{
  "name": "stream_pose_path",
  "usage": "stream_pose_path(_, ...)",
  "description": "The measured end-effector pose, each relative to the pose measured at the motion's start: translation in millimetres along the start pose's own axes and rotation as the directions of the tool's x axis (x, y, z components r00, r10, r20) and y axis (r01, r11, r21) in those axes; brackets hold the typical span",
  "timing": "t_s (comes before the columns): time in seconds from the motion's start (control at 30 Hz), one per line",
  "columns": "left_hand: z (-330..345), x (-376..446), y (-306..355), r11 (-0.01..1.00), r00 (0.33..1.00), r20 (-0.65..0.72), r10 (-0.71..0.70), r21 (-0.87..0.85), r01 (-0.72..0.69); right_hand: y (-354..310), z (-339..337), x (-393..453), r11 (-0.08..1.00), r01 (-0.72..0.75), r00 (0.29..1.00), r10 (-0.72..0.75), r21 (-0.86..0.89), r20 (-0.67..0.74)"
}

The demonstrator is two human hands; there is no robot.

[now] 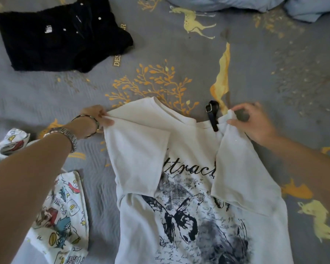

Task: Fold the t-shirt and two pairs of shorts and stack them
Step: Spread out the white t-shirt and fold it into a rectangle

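Observation:
A white t-shirt [191, 187] with a dark butterfly print lies face up in front of me, both sleeves folded inward over the chest. My left hand [97, 116] pinches its left shoulder. My right hand [253, 122] grips the right shoulder, next to a black buckled strap [212, 115]. Black shorts [59, 35] lie spread at the far left. White cartoon-print shorts [61, 216] lie crumpled at the near left, under my left forearm.
Everything rests on a grey bedspread [274, 73] with yellow deer and branch patterns. Pale blue bedding [255, 4] is bunched at the far edge. I wear a metal watch and bangle on my left wrist.

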State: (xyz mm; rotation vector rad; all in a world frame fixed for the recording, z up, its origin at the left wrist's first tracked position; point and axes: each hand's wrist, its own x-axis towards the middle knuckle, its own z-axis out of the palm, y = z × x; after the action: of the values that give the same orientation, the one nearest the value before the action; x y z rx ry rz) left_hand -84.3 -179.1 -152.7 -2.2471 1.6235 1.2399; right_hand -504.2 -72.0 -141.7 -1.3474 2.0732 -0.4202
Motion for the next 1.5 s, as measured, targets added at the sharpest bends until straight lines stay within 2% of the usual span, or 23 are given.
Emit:
stream_pose_path(0.07,-3,4,-4,0.992,0.996,0.001,-0.086,-0.096,0.086,3,-2,-1,0.973,-0.198,0.978,0.188,0.115,0.093)
stream_pose_path(0.13,-2,5,-1,0.985,0.994,-0.02,-0.11,-0.136,0.107,7,-1,-2,0.925,-0.361,0.916,0.329,0.116,0.229)
stream_pose_path(0.23,1,2,12,0.985,0.996,-0.024,-0.083,-0.157,0.079,12,-2,-1,0.934,-0.354,0.872,0.349,-0.05,0.343)
stream_pose_path(0.37,5,1,21,0.997,0.997,-0.071,0.01,-0.07,-0.015,12,-4,0,0.942,-0.333,0.915,0.31,0.048,0.259)
stream_pose_path(0.47,3,-2,21,0.997,0.988,-0.135,0.069,-0.014,-0.071,22,-13,1,0.924,-0.349,0.937,0.339,0.157,0.09)
stream_pose_path(0.57,3,-4,26,0.982,0.972,-0.199,0.126,-0.111,-0.15,32,-29,5,0.924,-0.342,0.933,0.356,0.172,-0.055)
stream_pose_path(0.63,6,-4,30,0.958,0.964,-0.213,0.156,-0.206,-0.2,35,-35,5,0.937,-0.308,0.94,0.326,0.165,-0.1)
stream_pose_path(0.7,10,0,32,0.95,0.958,-0.211,0.195,-0.203,-0.238,36,-34,4,0.948,-0.287,0.944,0.304,0.139,-0.131)
stream_pose_path(0.83,12,9,35,0.964,0.977,-0.075,0.199,-0.164,-0.209,41,-26,6,0.951,-0.291,0.948,0.301,0.101,-0.101)
stream_pose_path(0.9,10,13,37,0.976,0.982,0.001,0.19,-0.103,-0.189,42,-30,10,0.927,-0.322,0.941,0.336,0.192,-0.04)
stream_pose_path(0.97,5,18,42,0.982,0.987,0.015,0.161,-0.102,-0.158,42,-34,15,0.87,-0.357,0.928,0.373,0.34,0.02)
stream_pose_path(1.1,6,20,49,0.996,0.995,0.054,0.085,-0.033,-0.083,39,-40,22,0.862,-0.385,0.915,0.403,0.331,0.014)
stream_pose_path(1.27,6,12,55,0.99,0.994,-0.065,0.087,-0.105,-0.094,36,-50,15,0.842,-0.382,0.913,0.408,0.382,0.014)
stream_pose_path(1.4,-4,-8,56,0.969,0.979,-0.158,0.13,-0.19,-0.159,26,-63,-5,0.801,-0.348,0.921,0.39,0.487,0.017)
stream_pose_path(1.5,-16,-34,56,0.947,0.979,-0.145,0.146,-0.265,-0.181,19,-74,-29,0.759,-0.291,0.939,0.344,0.583,0.019)
